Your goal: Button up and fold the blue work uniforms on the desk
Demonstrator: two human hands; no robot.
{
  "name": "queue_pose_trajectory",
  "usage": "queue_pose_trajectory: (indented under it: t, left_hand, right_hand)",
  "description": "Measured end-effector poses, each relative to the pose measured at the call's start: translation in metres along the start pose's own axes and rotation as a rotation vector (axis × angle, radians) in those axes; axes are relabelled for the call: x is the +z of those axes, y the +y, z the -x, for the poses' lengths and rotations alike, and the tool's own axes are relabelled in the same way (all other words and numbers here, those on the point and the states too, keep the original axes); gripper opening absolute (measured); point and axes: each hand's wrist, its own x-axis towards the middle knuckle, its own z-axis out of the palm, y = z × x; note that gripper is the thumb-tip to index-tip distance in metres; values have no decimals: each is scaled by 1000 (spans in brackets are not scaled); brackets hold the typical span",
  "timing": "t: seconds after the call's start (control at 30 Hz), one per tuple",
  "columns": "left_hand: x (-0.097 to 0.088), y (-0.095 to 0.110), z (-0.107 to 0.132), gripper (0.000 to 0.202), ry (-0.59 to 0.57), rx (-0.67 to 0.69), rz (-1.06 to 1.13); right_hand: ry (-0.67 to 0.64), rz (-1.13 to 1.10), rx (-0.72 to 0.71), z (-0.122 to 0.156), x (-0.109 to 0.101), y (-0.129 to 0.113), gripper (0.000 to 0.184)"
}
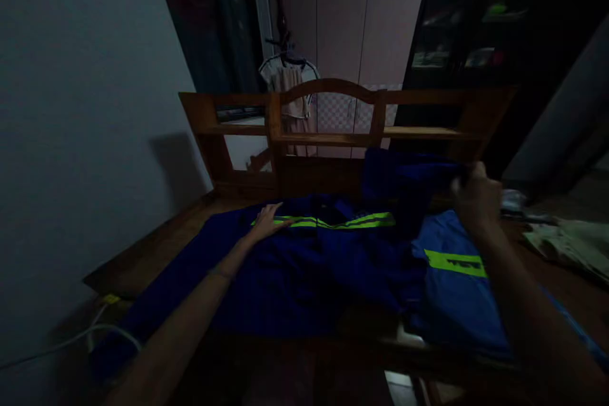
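Observation:
A dark blue jacket with yellow-green stripes across it lies spread on a wooden surface. My left hand rests on its chest, by the left end of the stripe, fingers stretched out flat. On the other side, my right hand is closed round the end of a sleeve, which it holds up in the air to the right. Below that hand lies a lighter blue folded garment with a yellow-green band, beside the jacket. The jacket's lower part is in deep shadow.
A wooden headboard with shelves stands behind the jacket. At the left are a white wall and a white cable. Clothes on a hanger hang before a pink wardrobe. Pale cloth lies at the right.

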Motion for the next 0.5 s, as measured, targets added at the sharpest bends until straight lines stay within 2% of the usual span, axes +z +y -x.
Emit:
queue_pose_trajectory:
  t: [0.07,0.13,0.17,0.23,0.3,0.37,0.47,0.5]
  left_hand:
    - [-4,25,-3,56,-29,218,15]
    - [-6,51,-6,43,-122,322,109]
    - [-6,64,-7,37,-215,349,194]
    - [-3,88,-8,27,-402,268,412]
    - [2,105,-8,19,-500,114,581]
    - [9,114,-8,13,-525,-16,662]
    - [14,118,-7,11,-609,-183,784]
    - [15,119,-8,13,-649,-244,844]
  right_hand:
    - [-245,45,-46,19,13,24,40]
    - [-449,64,-118,38,24,37,35]
    - [-554,57,-184,47,27,37,32]
    - [-680,41,-280,62,30,30,24]
    - [-700,47,-306,69,25,15,14]
    - [-665,78,-298,68,10,-5,12]
    - [-521,97,-338,62,-31,-45,20]
    - [-435,79,-396,61,-48,-63,21]
